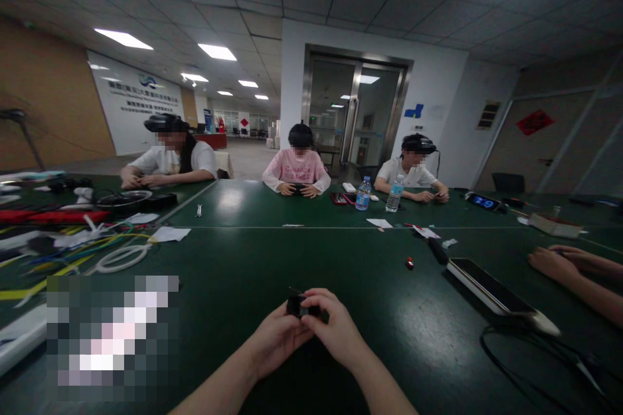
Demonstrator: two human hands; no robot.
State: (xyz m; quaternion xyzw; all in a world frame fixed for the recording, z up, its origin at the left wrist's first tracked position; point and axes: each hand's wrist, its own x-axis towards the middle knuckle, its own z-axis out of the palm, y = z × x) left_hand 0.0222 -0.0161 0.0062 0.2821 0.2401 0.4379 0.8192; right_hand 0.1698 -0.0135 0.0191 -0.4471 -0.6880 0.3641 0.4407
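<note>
Close in front of me, over the green table (pixel 233 292), both my hands meet around a small black object (pixel 293 304). Its exact kind I cannot make out; a thin dark piece sticks up from its top, and a small grey patch shows on its near side. My left hand (pixel 276 337) is closed on it from the left and below. From the right, the fingers of my right hand (pixel 335 321) pinch it near the top, thumb and fingertips touching it. Part of the object is hidden behind the right fingers.
At right lie a phone-like device (pixel 491 288) on a white base, a black cable (pixel 491 350) and a small red-orange item (pixel 409 263). Water bottles (pixel 363 194) stand ahead. Tangled cables (pixel 121 259) cover the left. Several people sit around; another person's hands (pixel 559 266) rest at right.
</note>
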